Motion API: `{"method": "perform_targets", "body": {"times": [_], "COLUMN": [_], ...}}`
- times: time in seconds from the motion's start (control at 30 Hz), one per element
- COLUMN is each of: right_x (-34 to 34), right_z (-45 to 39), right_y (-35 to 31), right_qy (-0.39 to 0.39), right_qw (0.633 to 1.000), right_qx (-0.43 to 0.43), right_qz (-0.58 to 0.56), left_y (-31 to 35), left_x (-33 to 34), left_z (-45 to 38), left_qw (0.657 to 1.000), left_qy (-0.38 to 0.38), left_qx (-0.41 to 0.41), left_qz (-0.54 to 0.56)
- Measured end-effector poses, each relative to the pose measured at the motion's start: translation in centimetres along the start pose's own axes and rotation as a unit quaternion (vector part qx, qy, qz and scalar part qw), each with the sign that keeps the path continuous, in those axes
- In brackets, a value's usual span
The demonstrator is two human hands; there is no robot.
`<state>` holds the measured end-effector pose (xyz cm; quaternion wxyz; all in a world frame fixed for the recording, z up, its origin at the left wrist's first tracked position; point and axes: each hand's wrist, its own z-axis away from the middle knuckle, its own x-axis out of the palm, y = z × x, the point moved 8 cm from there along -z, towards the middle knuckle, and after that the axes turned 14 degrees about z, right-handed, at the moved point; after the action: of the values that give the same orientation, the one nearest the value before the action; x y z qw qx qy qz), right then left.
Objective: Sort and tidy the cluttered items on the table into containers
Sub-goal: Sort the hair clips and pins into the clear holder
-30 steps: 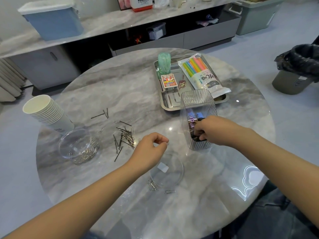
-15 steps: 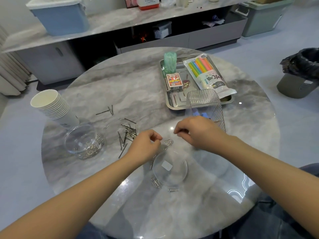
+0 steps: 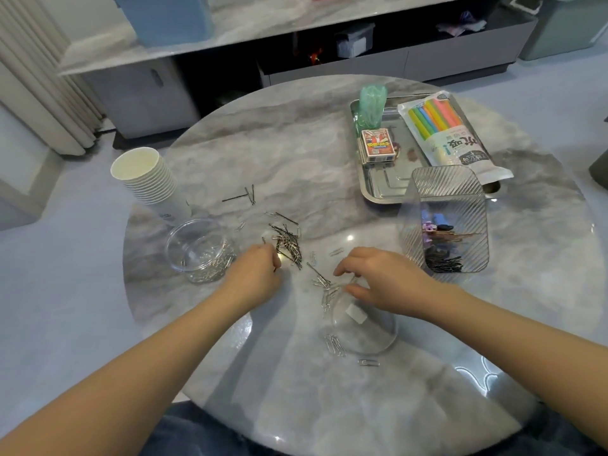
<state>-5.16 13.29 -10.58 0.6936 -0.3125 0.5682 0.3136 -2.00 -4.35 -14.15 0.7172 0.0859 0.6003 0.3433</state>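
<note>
The person is partway through picking up loose clips. At the left, a round glass bowl (image 3: 199, 250) already holds paper clips. The left hand (image 3: 253, 274) pinches at the hairpin pile (image 3: 288, 245); whether it grips one I cannot tell. The right hand (image 3: 378, 279) hovers, fingers loose, over scattered paper clips (image 3: 324, 284); next comes a fine pinch. Far right, the ribbed bin (image 3: 444, 225) holds hairpins and binder clips.

Blue bin (image 3: 171, 14) cropped above.
</note>
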Motion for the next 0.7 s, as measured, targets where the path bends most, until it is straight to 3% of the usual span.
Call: {"method": "perform_targets", "body": {"times": [0.3, 0.57, 0.63, 0.7], "right_x": [0.8, 1.1, 1.2, 1.0], "right_z": [-0.1, 0.3, 0.3, 0.1], "right_y": [0.0, 0.0, 0.1, 0.5], "right_qy": [-0.004, -0.008, -0.002, 0.023], "right_qw": [1.0, 1.0, 0.997, 0.979], "right_qx": [0.005, 0.006, 0.02, 0.074], "right_qz": [0.0, -0.016, -0.071, -0.189], "left_y": [-0.9, 0.0, 0.6, 1.9], "left_x": [-0.5, 0.4, 1.0, 1.1], "left_z": [0.0, 0.0, 0.3, 0.9], "left_qw": [0.997, 0.997, 0.996, 0.993], "left_qy": [0.032, -0.03, -0.066, -0.09], "left_qx": [-0.027, -0.046, -0.043, -0.036], "left_qz": [0.066, -0.057, -0.039, 0.061]}}
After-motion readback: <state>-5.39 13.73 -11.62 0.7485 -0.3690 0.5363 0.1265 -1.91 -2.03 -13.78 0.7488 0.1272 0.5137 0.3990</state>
